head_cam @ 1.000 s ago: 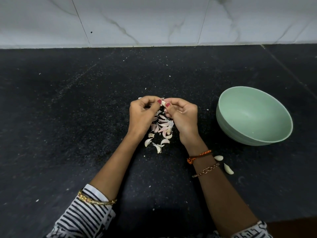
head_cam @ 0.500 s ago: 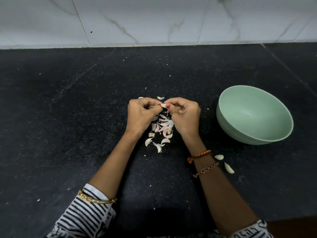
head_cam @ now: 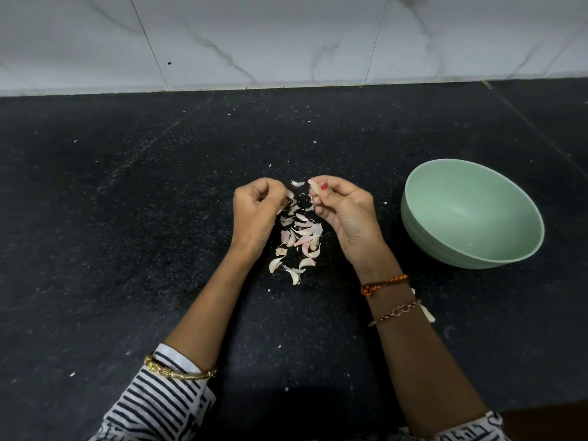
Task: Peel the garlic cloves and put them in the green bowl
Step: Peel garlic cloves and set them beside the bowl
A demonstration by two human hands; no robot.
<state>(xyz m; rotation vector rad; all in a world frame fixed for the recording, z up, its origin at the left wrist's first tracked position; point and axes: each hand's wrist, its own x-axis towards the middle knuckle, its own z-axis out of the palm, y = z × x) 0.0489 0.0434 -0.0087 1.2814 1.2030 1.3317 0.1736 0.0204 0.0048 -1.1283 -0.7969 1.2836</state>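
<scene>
Hands apart now, my right hand (head_cam: 342, 211) pinching the garlic clove (head_cam: 313, 186), my left hand (head_cam: 256, 214) pinching torn skin (head_cam: 289, 195); strip it clean, then reach right to the green bowl (head_cam: 471, 214).

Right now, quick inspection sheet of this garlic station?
Surface: black stone counter, speckled with small white flecks.
Job's things: green bowl at right, no clove seen inside; garlic clove pinched in right hand.
Clutter: pile of peels between the hands; another clove beside the right forearm.
Hands: left hand pinches a peel scrap.
Cables: nothing seen.
Surroundings: white marble-look tiled wall behind.
</scene>
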